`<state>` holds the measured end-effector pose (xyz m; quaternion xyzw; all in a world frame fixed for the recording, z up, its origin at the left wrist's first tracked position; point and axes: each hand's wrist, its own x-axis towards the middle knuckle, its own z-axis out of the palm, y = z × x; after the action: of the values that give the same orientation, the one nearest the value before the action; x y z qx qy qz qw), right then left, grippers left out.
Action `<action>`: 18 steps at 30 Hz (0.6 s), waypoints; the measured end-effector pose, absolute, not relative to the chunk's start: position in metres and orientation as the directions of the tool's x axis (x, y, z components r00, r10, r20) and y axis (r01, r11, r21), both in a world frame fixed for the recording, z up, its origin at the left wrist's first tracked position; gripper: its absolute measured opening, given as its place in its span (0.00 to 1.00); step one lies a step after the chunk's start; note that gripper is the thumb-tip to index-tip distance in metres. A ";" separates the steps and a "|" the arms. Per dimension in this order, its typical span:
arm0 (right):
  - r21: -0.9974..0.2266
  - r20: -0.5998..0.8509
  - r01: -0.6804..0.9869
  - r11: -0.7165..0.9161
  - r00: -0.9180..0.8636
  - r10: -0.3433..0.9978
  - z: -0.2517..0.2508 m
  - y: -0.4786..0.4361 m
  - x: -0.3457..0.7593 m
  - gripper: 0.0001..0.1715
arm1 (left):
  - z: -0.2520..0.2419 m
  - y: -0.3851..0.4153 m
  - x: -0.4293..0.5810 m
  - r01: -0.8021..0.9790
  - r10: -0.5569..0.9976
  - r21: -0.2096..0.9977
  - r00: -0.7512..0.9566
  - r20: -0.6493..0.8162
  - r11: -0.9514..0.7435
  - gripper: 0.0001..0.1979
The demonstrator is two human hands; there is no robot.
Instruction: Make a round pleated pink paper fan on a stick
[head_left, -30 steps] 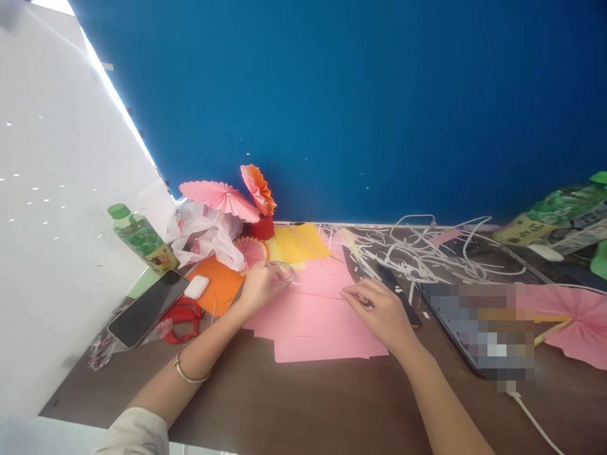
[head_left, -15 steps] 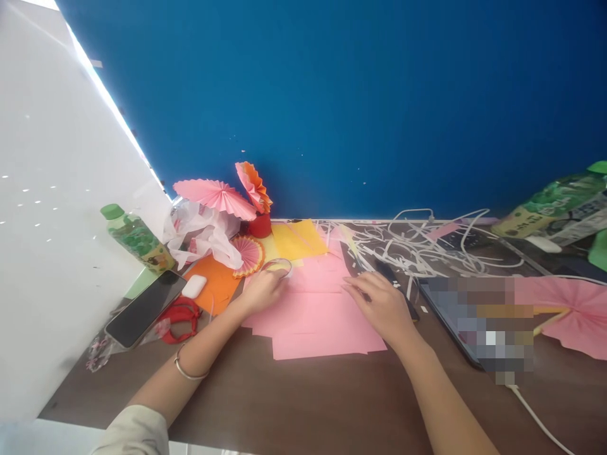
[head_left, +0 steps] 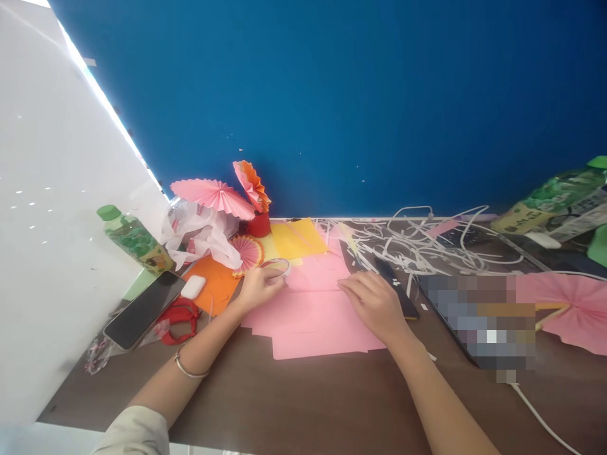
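My left hand [head_left: 257, 287] is closed around the near side of a roll of clear tape [head_left: 279, 266], whose ring shows above my fingers. Beneath it lies a stack of pink paper sheets [head_left: 308, 316], unevenly overlapped. Across the stack, my right hand [head_left: 372, 300] has thumb and fingertips pressed together just over the paper's right part. Whatever sits in that pinch is too small to make out. Behind the pink sheets is a yellow sheet [head_left: 298, 239], and a pleated paper rosette [head_left: 246, 254] is to the left of it.
On the left are a phone [head_left: 145, 309], a white earbud case [head_left: 193, 287], red ribbon [head_left: 183, 319] and a green bottle [head_left: 135, 240]. Folded paper fans [head_left: 213, 194] stand behind. White paper strips [head_left: 403, 246], a dark cutter-like tool [head_left: 398, 291] and a tablet [head_left: 474, 322] lie right.
My right hand has shifted slightly left and turned, its fingers drawing closer together. My left hand with the tape roll has moved slightly left.
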<state>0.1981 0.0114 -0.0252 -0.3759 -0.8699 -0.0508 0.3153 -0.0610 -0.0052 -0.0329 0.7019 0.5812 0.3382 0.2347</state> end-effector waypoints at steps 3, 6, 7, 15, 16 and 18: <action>-0.026 0.626 0.702 0.712 -0.544 0.559 -0.025 0.008 0.195 0.14 | -0.029 -0.005 -0.059 0.488 0.984 0.856 0.048 0.170 -0.172 0.14; 0.063 0.658 0.708 0.704 -0.560 0.503 -0.026 0.002 0.194 0.13 | -0.024 -0.006 -0.055 0.325 0.989 0.936 -0.011 0.147 -0.136 0.14; 0.072 0.659 0.712 0.698 -0.559 0.503 -0.026 0.000 0.196 0.13 | -0.023 -0.006 -0.056 0.278 0.991 0.953 -0.023 0.132 -0.120 0.14; -0.272 0.853 0.880 0.390 0.033 0.521 -0.014 0.007 0.220 0.08 | -0.005 0.004 -0.087 0.185 0.973 0.983 -0.228 0.038 0.005 0.16; -0.350 0.831 0.833 0.429 0.065 0.552 -0.013 0.008 0.218 0.08 | 0.000 0.003 -0.090 0.293 0.984 0.956 -0.159 0.082 -0.033 0.16; -0.510 0.736 0.699 0.501 0.053 0.675 -0.012 0.010 0.210 0.07 | 0.007 -0.001 -0.093 0.565 0.983 0.811 0.002 0.184 -0.153 0.15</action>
<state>0.2102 0.0098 -0.0121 -0.4995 -0.6879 -0.0116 0.5265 -0.0928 -0.0009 0.0065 0.6540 0.5919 0.3856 0.2708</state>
